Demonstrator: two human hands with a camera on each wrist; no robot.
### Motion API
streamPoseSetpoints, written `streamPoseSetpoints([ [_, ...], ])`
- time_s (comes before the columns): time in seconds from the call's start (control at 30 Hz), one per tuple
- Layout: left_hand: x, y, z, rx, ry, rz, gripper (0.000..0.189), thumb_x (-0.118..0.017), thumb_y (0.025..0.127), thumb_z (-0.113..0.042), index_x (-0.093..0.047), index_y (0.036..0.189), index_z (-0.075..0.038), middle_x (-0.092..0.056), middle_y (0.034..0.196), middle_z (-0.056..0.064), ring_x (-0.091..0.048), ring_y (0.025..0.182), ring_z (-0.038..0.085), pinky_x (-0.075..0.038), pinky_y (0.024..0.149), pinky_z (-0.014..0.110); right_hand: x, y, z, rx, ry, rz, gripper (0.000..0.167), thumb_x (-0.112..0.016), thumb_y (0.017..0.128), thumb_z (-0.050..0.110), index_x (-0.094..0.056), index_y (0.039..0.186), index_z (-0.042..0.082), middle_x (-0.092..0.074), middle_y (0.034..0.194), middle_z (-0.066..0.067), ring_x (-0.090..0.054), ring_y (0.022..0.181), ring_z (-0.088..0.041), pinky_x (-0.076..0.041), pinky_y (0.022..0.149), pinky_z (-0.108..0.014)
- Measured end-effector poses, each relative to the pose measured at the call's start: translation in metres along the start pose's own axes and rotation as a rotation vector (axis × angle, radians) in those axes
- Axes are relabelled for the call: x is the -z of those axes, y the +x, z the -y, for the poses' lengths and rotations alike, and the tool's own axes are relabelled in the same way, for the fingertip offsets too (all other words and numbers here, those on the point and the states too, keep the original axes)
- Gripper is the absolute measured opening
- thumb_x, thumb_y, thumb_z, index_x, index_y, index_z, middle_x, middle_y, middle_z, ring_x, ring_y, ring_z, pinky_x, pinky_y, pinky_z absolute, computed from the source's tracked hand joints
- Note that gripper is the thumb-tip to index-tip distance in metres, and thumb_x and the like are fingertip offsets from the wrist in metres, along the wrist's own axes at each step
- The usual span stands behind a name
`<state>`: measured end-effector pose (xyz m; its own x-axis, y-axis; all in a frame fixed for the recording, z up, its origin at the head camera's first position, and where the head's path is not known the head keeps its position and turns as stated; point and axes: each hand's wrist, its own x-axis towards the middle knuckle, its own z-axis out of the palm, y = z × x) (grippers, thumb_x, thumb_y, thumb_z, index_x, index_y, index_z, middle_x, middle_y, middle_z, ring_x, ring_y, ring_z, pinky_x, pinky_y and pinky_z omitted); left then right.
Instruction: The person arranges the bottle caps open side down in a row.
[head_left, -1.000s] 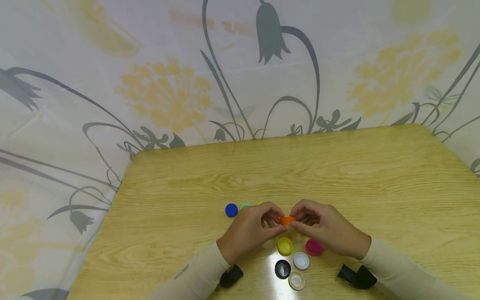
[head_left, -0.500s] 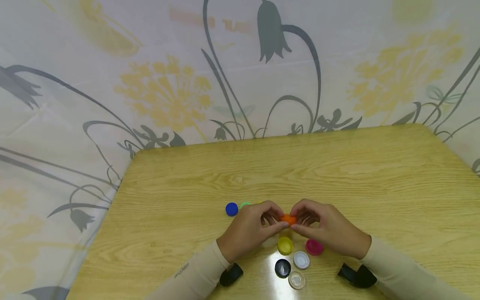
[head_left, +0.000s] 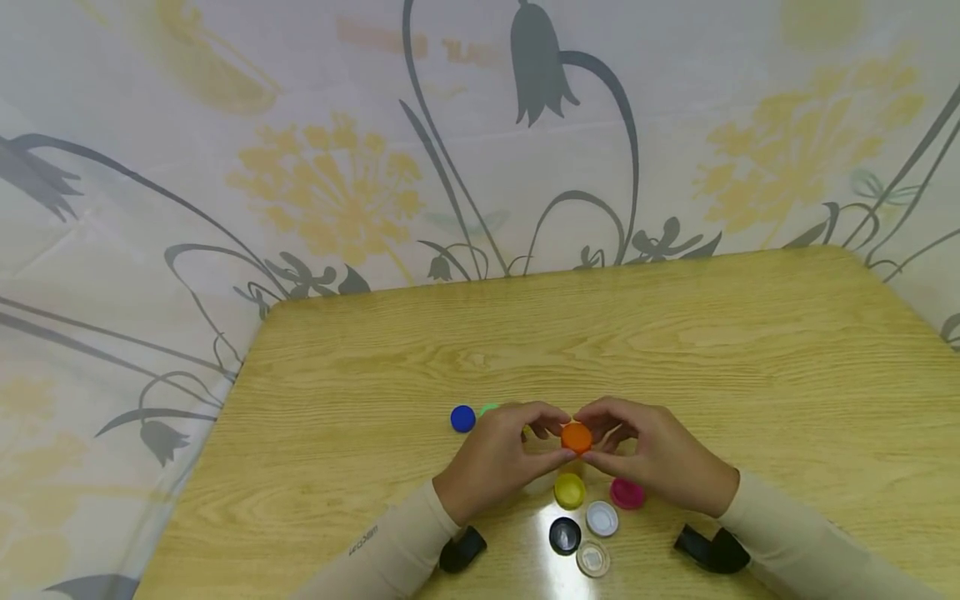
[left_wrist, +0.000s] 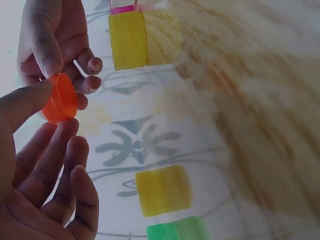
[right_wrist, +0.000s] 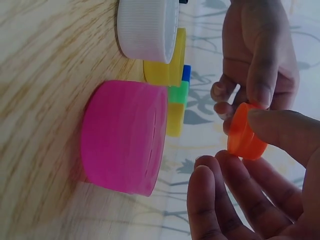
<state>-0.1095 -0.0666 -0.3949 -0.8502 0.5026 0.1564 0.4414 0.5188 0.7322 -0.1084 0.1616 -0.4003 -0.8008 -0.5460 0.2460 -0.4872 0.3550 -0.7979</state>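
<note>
An orange bottle cap [head_left: 576, 438] is held up between both hands, its round face turned toward the head camera. My left hand [head_left: 498, 458] pinches its left side between thumb and fingertips. From the other side my right hand [head_left: 663, 458] grips it the same way, thumb low and forefinger on top. In the right wrist view the cap [right_wrist: 245, 132] is tilted, clear of the table. Just below the hands lie a yellow cap [head_left: 570, 492] and a magenta cap [head_left: 627, 493]. Another yellow cap [left_wrist: 162, 190] is mostly hidden behind the left hand in the head view.
Toward the near edge lie a white cap [head_left: 602, 518], a black cap [head_left: 565, 536] and a clear beige one. A blue cap [head_left: 462, 418] and a partly covered green cap [head_left: 489, 408] sit left of the hands. Patterned cloth [head_left: 480, 167] rises behind the wooden table [head_left: 675, 333].
Between the fingers, the orange cap has turned from side-on to face-on toward the head camera. Both hands stay nearly in place; the caps on the table have not moved.
</note>
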Motion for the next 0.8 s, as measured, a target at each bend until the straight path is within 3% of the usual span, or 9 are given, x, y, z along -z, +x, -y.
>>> streamPoseSetpoints([
  [0.27, 0.0012, 0.0003, -0.0012, 0.016, 0.020, -0.014, 0.030, -0.077, 0.089, -0.028, -0.073, 0.116, -0.017, -0.074, 0.104, -0.008, -0.063, 0.095, 0.013, -0.053, 0.081, 0.025, -0.0019, -0.0008, -0.0013, 0.019, -0.019, -0.057, 0.034, -0.077, 0.086, 0.006, -0.068, 0.119, 0.006, -0.073, 0.111, -0.005, -0.068, 0.088, -0.005, -0.059, 0.074, -0.026],
  [0.8, 0.0021, 0.0009, -0.0016, 0.025, 0.013, -0.010, 0.030, -0.077, 0.089, -0.029, -0.073, 0.116, -0.017, -0.074, 0.105, -0.008, -0.064, 0.095, 0.012, -0.053, 0.081, 0.026, -0.0027, -0.0008, -0.0007, 0.051, -0.031, -0.078, 0.031, -0.078, 0.086, 0.006, -0.070, 0.115, 0.012, -0.073, 0.108, 0.000, -0.067, 0.090, -0.005, -0.059, 0.075, -0.027],
])
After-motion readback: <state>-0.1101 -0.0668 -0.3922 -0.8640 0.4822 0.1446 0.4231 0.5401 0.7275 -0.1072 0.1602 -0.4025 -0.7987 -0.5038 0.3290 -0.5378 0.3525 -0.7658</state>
